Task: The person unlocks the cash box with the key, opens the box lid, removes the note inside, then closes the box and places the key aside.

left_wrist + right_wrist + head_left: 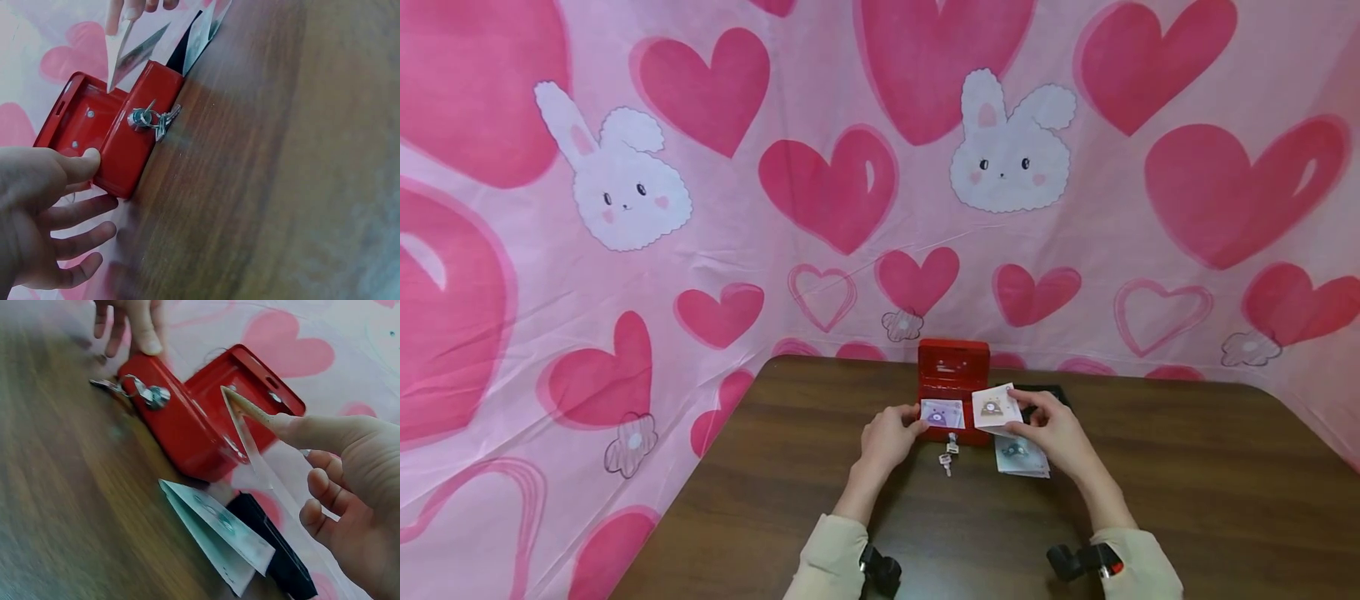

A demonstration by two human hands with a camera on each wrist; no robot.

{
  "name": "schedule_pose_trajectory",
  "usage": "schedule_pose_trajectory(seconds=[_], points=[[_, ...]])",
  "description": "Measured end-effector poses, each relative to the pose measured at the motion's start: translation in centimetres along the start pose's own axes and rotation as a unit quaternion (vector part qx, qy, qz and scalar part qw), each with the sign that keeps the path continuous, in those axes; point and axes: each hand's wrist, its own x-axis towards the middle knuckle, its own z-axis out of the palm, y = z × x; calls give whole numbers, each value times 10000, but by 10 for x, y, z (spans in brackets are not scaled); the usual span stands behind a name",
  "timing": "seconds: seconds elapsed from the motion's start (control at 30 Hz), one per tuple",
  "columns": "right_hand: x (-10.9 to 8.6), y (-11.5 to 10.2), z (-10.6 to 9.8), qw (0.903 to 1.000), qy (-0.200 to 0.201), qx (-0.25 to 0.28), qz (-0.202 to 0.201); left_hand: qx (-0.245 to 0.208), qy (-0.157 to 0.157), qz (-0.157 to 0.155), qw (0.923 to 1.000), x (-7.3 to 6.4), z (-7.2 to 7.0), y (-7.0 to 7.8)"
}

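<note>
With the left hand spread-fingered, its thumb against the open red rectangular metal box, the right hand, pinching the folded white bear-printed paper above the box's right end, should grip lightly to avoid creasing.

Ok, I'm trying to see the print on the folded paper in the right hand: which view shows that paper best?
The head view, where the folded paper turns its printed side to the camera. Both wrist views show it at a steep slant, that print indiscernible.
</note>
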Motion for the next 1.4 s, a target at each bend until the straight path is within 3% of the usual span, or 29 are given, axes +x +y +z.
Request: schedule_pose_trajectory(seconds=[0.4, 0.57, 0.8, 1.07, 1.4], points=[[-1, 17, -28, 9996, -230, -72, -117, 23, 67, -138, 9999, 3, 4, 5], [-7, 27, -43, 9995, -280, -159, 46, -2, 42, -128, 9999, 2, 4, 4], [-13, 33, -55, 9994, -293, -190, -60, -44, 45, -159, 9999, 2, 3, 3], [-22, 47, -71, 9979, -424, -384, 298, -55, 36, -177, 9998, 2, 4, 3], [-32, 67, -84, 9977, -524, -407, 147, -95, -8, -186, 9998, 1, 3, 1]])
